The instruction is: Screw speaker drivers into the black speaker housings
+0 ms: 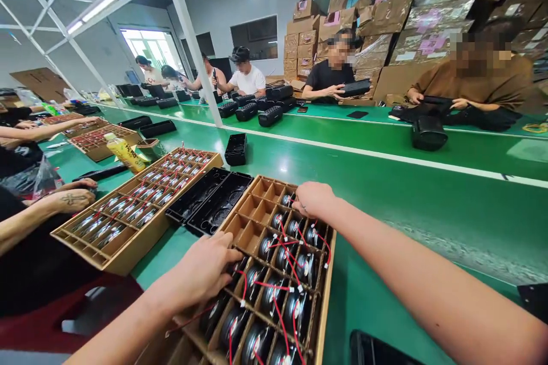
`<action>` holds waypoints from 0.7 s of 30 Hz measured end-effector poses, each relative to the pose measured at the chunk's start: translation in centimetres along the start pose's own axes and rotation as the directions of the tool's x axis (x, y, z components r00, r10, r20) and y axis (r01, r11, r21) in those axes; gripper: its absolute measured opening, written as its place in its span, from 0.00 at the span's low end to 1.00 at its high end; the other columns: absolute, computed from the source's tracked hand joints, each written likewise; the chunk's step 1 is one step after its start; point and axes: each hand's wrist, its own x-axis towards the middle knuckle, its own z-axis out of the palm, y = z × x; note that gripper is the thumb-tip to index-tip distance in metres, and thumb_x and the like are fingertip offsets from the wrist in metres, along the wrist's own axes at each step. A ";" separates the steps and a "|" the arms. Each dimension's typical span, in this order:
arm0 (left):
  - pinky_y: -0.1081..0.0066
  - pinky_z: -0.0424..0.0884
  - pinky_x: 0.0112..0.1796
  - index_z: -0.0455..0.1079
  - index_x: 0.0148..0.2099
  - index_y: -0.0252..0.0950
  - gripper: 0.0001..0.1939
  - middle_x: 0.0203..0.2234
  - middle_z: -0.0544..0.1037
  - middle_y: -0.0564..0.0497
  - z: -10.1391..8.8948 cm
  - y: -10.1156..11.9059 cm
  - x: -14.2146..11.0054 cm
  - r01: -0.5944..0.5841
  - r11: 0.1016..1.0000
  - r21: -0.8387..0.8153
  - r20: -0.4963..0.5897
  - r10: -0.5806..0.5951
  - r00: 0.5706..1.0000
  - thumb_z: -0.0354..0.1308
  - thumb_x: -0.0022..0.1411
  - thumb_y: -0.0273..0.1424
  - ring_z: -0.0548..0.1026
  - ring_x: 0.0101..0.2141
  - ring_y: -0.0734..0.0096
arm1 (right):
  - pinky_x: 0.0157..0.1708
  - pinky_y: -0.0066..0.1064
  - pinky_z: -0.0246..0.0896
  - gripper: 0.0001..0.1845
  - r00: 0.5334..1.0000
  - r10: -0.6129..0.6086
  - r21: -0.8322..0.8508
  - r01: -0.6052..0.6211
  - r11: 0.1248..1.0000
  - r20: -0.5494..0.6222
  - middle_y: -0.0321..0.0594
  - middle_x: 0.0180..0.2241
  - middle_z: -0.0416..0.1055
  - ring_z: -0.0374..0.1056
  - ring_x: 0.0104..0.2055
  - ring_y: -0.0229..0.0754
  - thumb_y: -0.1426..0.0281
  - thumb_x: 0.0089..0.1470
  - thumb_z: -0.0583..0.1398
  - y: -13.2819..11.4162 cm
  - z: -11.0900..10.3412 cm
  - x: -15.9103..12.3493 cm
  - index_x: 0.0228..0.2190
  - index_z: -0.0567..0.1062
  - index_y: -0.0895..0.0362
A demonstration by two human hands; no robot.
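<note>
Cardboard dividers split the near tray into small cells, and most of the cells toward the person hold round speaker drivers with thin red wires looping across them; the cells at the far left end stand bare. The left hand lies palm down on the tray's left side, fingers curled over a divider and onto a driver there, though whether it actually grips one I cannot tell. The right hand reaches to the tray's far edge, fingers bent down into a cell beside a driver, its grip hidden under the knuckles. The tray rests on the green worktop, just beside two black plastic housings lying open side up. Left of those sits a second cardboard tray filled with the same wired drivers, and a co-worker's tattooed hand rests at its near-left corner. A yellow bottle stands behind that tray. A lone black housing sits further up the worktop. Across the white stripe, other people handle black speaker bodies in front of stacked cartons
</note>
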 end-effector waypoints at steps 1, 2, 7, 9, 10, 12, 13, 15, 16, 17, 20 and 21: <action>0.56 0.73 0.49 0.80 0.49 0.44 0.16 0.44 0.76 0.45 0.1 -0.1 -0.1 -0.010 1.000 -0.013 -0.016 0.009 1.000 0.63 0.58 0.26 0.77 0.49 0.50 | 0.50 0.44 0.74 0.17 1.000 0.021 -0.005 -0.021 1.000 0.004 0.47 0.51 0.73 0.72 0.49 0.46 0.60 0.67 0.63 0.0 0.3 -0.1 0.51 0.75 0.59; 0.55 0.73 0.50 0.80 0.50 0.43 0.17 0.44 0.76 0.45 0.3 -0.2 -0.3 -0.014 1.000 -0.027 -0.031 0.013 0.999 0.63 0.59 0.26 0.77 0.50 0.49 | 0.50 0.44 0.74 0.18 0.999 0.039 -0.006 -0.039 0.999 0.005 0.47 0.51 0.73 0.72 0.49 0.46 0.60 0.67 0.62 0.0 0.5 -0.2 0.51 0.75 0.59; 0.59 0.75 0.48 0.77 0.60 0.41 0.24 0.45 0.78 0.45 0.1 -1.1 -1.9 -0.033 0.988 -0.149 -0.093 0.019 0.996 0.63 0.61 0.26 0.80 0.47 0.52 | 0.49 0.43 0.74 0.17 0.995 0.080 0.080 -0.075 0.994 -0.060 0.46 0.50 0.73 0.72 0.49 0.46 0.60 0.67 0.62 0.1 -0.3 0.6 0.50 0.75 0.59; 0.64 0.76 0.47 0.75 0.62 0.42 0.25 0.47 0.79 0.47 -0.7 -1.4 -2.2 -0.074 0.974 -0.215 -0.144 0.043 0.989 0.63 0.62 0.25 0.81 0.47 0.57 | 0.49 0.43 0.74 0.17 0.990 0.088 0.155 -0.071 0.985 -0.108 0.46 0.50 0.73 0.72 0.49 0.46 0.60 0.67 0.62 0.0 -1.5 1.1 0.50 0.75 0.59; 0.66 0.75 0.47 0.74 0.62 0.42 0.24 0.47 0.79 0.49 -1.2 -1.5 -2.1 -0.102 0.964 -0.244 -0.182 0.057 0.982 0.62 0.64 0.25 0.81 0.47 0.59 | 0.50 0.43 0.74 0.17 0.987 0.090 0.198 -0.062 0.978 -0.135 0.46 0.50 0.73 0.72 0.49 0.46 0.60 0.67 0.62 -0.1 -2.2 1.1 0.49 0.76 0.59; 0.68 0.75 0.48 0.73 0.61 0.42 0.22 0.48 0.79 0.50 -2.1 -1.2 -1.0 -0.173 0.942 -0.289 -0.275 0.092 0.957 0.59 0.67 0.25 0.80 0.48 0.63 | 0.50 0.44 0.73 0.16 0.977 0.084 0.301 -0.022 0.953 -0.194 0.45 0.50 0.74 0.72 0.49 0.47 0.60 0.66 0.63 -0.2 -3.9 0.9 0.48 0.77 0.59; 0.68 0.74 0.49 0.72 0.62 0.42 0.21 0.49 0.79 0.51 -2.4 -1.0 0.0 -0.215 0.929 -0.302 -0.322 0.113 0.940 0.57 0.69 0.24 0.79 0.49 0.64 | 0.50 0.44 0.73 0.16 0.971 0.079 0.360 0.008 0.933 -0.226 0.44 0.49 0.74 0.72 0.49 0.48 0.60 0.66 0.63 -0.2 -4.9 0.5 0.47 0.77 0.60; 0.66 0.73 0.54 0.71 0.62 0.40 0.20 0.51 0.78 0.49 -2.6 -0.3 2.8 -0.303 0.902 -0.307 -0.399 0.167 0.902 0.56 0.70 0.23 0.77 0.52 0.65 | 0.52 0.45 0.72 0.16 0.955 0.067 0.486 0.086 0.870 -0.289 0.44 0.49 0.74 0.72 0.51 0.48 0.60 0.65 0.64 -0.3 -6.8 -0.8 0.45 0.77 0.61; 0.62 0.72 0.56 0.70 0.63 0.38 0.19 0.53 0.78 0.47 -2.6 0.0 4.4 -0.343 0.889 -0.302 -0.427 0.195 0.883 0.56 0.71 0.24 0.76 0.53 0.64 | 0.53 0.46 0.72 0.16 0.946 0.065 0.548 0.128 0.827 -0.318 0.45 0.49 0.75 0.72 0.52 0.48 0.60 0.65 0.64 -0.2 -7.7 -1.6 0.43 0.77 0.61; 0.57 0.72 0.57 0.70 0.62 0.37 0.18 0.54 0.77 0.46 -2.4 0.4 6.0 -0.383 0.876 -0.293 -0.445 0.229 0.866 0.57 0.73 0.26 0.76 0.55 0.61 | 0.54 0.46 0.71 0.15 0.936 0.068 0.605 0.167 0.778 -0.346 0.46 0.50 0.75 0.72 0.53 0.48 0.60 0.66 0.63 -0.1 -8.6 -2.5 0.41 0.77 0.61; 0.49 0.73 0.56 0.73 0.58 0.35 0.15 0.54 0.77 0.45 -1.8 1.1 10.2 -0.494 0.830 -0.259 -0.454 0.347 0.821 0.61 0.73 0.34 0.76 0.54 0.57 | 0.55 0.44 0.69 0.17 0.908 0.111 0.734 0.250 0.632 -0.404 0.47 0.53 0.76 0.72 0.55 0.47 0.59 0.63 0.62 0.7 -10.4 -5.7 0.32 0.75 0.60; 0.50 0.74 0.55 0.73 0.56 0.35 0.14 0.53 0.77 0.45 -1.6 1.2 11.2 -0.523 0.814 -0.253 -0.451 0.379 0.808 0.62 0.72 0.36 0.77 0.53 0.57 | 0.54 0.43 0.69 0.17 0.901 0.135 0.762 0.259 0.594 -0.412 0.47 0.52 0.76 0.73 0.55 0.48 0.57 0.60 0.63 1.1 -10.7 -6.9 0.30 0.75 0.60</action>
